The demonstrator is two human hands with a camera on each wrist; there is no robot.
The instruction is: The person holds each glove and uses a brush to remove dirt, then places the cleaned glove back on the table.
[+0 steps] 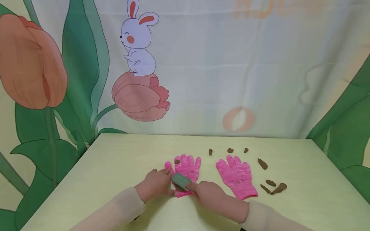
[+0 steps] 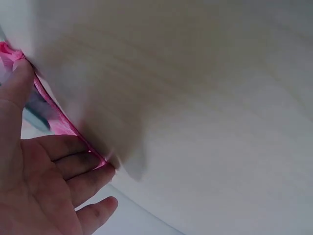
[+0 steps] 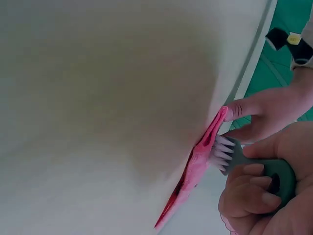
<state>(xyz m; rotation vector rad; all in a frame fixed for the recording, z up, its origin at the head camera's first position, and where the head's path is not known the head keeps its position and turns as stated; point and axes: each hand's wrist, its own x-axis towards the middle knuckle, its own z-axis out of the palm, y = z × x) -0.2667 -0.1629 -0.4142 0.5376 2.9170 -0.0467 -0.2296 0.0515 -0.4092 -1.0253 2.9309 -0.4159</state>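
A pink knit glove [image 1: 189,166] lies on the table, its fingers pointing away from me. My left hand [image 1: 157,183] rests at its left edge; in the left wrist view the thumb touches the cuff and the nearly straight fingers of the hand [image 2: 54,181] touch the glove's side. My right hand [image 1: 212,196] grips a green brush [image 1: 181,181] over the palm. In the right wrist view, fingers curl round the brush's looped handle [image 3: 289,183], and its pale bristles [image 3: 222,152] touch the glove [image 3: 198,159]. A brown lump [image 1: 177,162] sits on one glove finger; more brown shows under the brush.
A second pink glove [image 1: 237,176] lies flat to the right. Several brown clay-like pieces [image 1: 262,164] are scattered behind and right of it on the pale table [image 1: 124,154]. A curtain [image 1: 199,80] printed with a rabbit and tulips hangs behind the table's far edge.
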